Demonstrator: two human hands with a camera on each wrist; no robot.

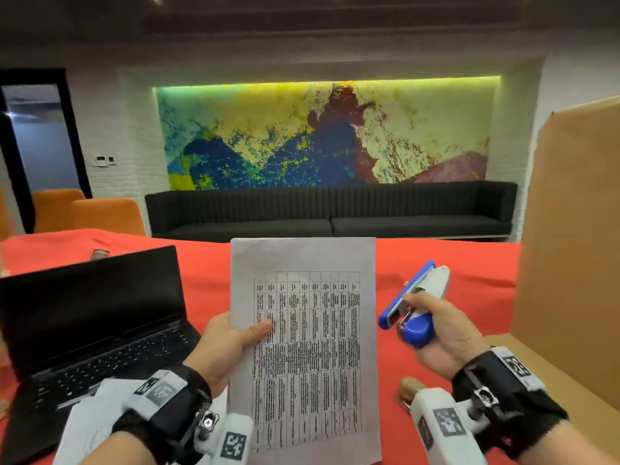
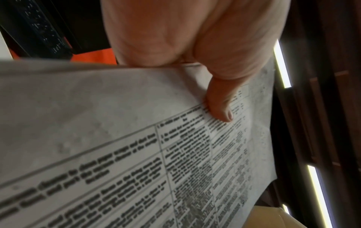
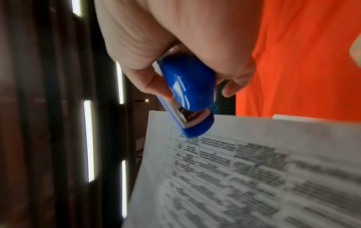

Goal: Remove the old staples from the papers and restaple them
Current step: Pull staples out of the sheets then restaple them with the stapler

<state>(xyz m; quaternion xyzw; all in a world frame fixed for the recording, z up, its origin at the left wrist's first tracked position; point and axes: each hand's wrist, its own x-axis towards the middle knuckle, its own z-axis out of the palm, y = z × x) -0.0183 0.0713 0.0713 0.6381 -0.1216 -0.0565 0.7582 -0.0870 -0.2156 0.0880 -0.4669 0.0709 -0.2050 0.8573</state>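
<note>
My left hand (image 1: 231, 337) holds a printed paper sheet (image 1: 307, 347) upright above the red table, its thumb pressed on the table of text at the sheet's left edge. The left wrist view shows the same thumb (image 2: 220, 106) lying on the papers (image 2: 136, 138). A blue and silver stapler (image 1: 414, 305) sits in my right hand (image 1: 439, 333), fingers curled round it, raised to the right of the sheet and apart from it. In the right wrist view the stapler (image 3: 187, 95) points toward the papers' (image 3: 234, 169) top corner.
An open black laptop (image 1: 90, 323) stands on the red tablecloth (image 1: 469, 270) at the left, with loose white sheets (image 1: 90, 417) at its front. A small brown object (image 1: 407, 389) lies near my right wrist. A tall cardboard panel (image 1: 570, 246) rises at the right. A black sofa (image 1: 328, 209) lines the far wall.
</note>
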